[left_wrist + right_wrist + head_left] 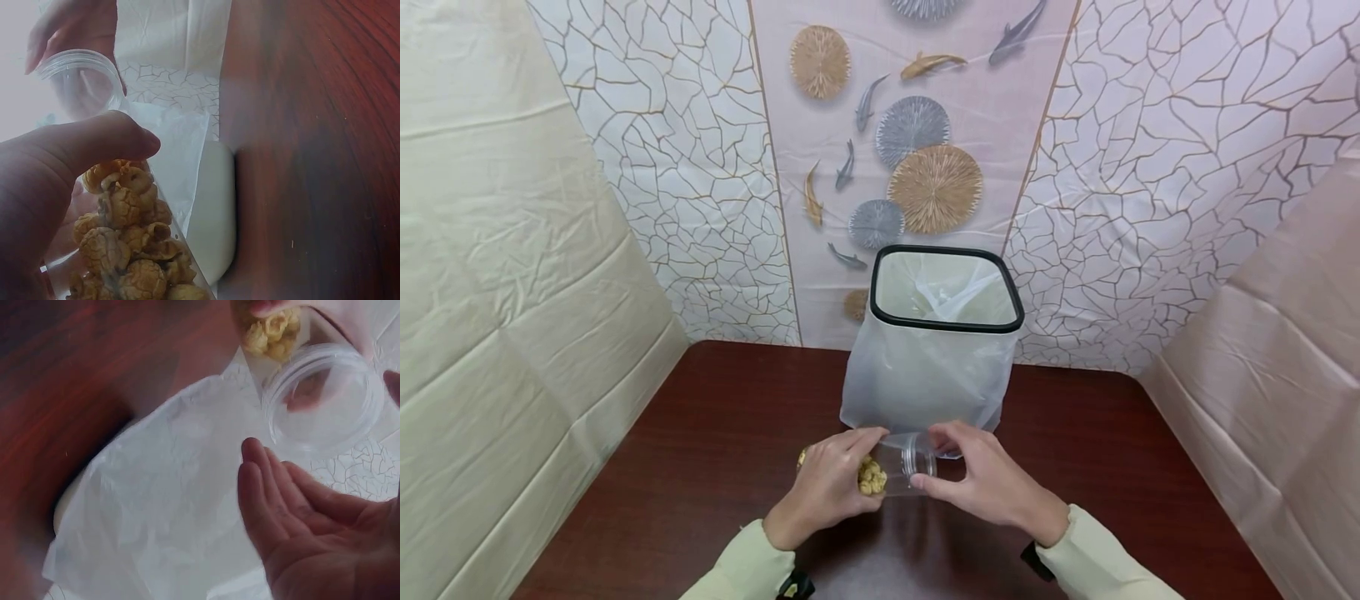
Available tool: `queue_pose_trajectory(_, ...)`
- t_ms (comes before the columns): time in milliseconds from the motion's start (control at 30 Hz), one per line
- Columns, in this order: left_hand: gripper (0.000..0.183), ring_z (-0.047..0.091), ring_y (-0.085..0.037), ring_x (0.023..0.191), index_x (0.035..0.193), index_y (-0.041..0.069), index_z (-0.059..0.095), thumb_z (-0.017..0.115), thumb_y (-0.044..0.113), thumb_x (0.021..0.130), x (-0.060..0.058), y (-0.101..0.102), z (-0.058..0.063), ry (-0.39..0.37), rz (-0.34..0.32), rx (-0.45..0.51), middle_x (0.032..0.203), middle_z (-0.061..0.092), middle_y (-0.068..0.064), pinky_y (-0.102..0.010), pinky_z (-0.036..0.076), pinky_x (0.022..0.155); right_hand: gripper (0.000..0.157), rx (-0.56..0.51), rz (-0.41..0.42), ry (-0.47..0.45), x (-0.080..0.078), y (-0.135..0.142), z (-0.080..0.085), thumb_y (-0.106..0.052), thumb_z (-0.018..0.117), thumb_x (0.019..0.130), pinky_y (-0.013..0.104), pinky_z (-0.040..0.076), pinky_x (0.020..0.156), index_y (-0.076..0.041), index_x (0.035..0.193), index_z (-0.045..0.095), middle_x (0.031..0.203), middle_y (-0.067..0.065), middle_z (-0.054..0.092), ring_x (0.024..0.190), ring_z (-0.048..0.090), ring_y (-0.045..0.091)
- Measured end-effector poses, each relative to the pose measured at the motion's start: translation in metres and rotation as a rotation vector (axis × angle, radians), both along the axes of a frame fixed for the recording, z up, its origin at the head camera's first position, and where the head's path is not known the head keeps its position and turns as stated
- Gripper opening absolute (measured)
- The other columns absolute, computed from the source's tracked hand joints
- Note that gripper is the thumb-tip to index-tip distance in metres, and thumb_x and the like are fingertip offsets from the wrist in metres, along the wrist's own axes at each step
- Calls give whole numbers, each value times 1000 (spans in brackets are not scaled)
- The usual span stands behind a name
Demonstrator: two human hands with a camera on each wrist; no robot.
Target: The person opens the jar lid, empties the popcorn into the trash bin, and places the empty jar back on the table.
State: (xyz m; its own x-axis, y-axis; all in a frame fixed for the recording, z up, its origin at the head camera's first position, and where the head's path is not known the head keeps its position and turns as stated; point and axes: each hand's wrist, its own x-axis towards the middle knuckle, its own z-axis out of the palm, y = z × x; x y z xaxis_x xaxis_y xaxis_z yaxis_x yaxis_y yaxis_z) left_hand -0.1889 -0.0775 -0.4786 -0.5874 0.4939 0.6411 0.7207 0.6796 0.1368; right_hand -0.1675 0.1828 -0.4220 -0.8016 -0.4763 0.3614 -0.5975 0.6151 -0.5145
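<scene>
A clear plastic jar [893, 457] lies on its side in the air above the table, its round threaded mouth toward the right. Caramel popcorn [125, 244] fills its base end. My left hand [831, 479] grips the jar round that end, thumb across the near side. My right hand [992, 479] is at the mouth end, thumb and fingers spread around the rim. In the right wrist view, the fingers [281, 506] look apart from the jar's mouth [325, 400]. Whether a clear lid covers the mouth, I cannot tell.
Just beyond the hands stands a white bin with a black rim [947, 325] and a translucent liner bag [925, 375] hanging over its outside. A dark red-brown table [722, 433] lies beneath. Patterned cloth [700, 167] hangs behind, with pale padded walls on both sides.
</scene>
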Motion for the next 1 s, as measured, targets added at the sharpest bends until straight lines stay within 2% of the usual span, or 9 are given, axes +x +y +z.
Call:
queue_pose_trajectory(100, 83, 75, -15, 106, 130, 14, 68, 98, 30, 55, 0, 0, 0, 1, -2, 3, 122, 76, 1, -31, 63, 86, 56, -17, -3, -58, -1, -2, -1, -49, 81, 90, 32, 62, 85, -5, 124, 69, 104, 0, 73, 93, 71, 12)
queue_pose_trajectory(200, 83, 75, -15, 107, 130, 14, 68, 98, 30, 55, 1, 0, 1, -4, -2, 5, 123, 76, 0, -32, 63, 86, 58, -16, 1, -71, -2, -3, -1, -49, 82, 89, 31, 62, 84, -5, 124, 68, 104, 0, 73, 92, 71, 12)
queue_pose_trajectory(400, 82, 75, -15, 107, 130, 14, 68, 98, 31, 55, 3, -1, 2, -5, 4, 7, 123, 76, 1, -31, 63, 86, 60, -11, 50, -2, -1, 0, 3, -40, 90, 81, 36, 63, 89, -10, 127, 66, 111, -3, 70, 100, 73, 12)
queue_pose_trajectory(567, 83, 75, -15, 108, 131, 15, 68, 98, 33, 55, 3, -1, 3, -5, 2, 10, 124, 76, 1, -31, 63, 87, 70, 18, 83, 88, 0, 2, 6, -36, 95, 73, 38, 63, 89, -13, 132, 64, 116, -4, 69, 102, 71, 12)
queue_pose_trajectory(867, 84, 75, -14, 110, 131, 16, 68, 99, 34, 56, 4, -3, 3, -61, 1, 32, 125, 76, 2, -32, 63, 87, 81, 50, 179, 199, -1, 8, 10, -24, 98, 68, 41, 62, 91, -9, 138, 60, 129, -2, 65, 107, 69, 17)
queue_pose_trajectory(1000, 83, 75, -15, 112, 132, 16, 69, 98, 34, 56, 4, -8, 4, -67, 14, 37, 126, 76, 2, -33, 63, 87, 80, 75, 158, 207, -2, 15, 14, -25, 98, 69, 40, 61, 93, -9, 138, 60, 133, -4, 64, 111, 68, 16)
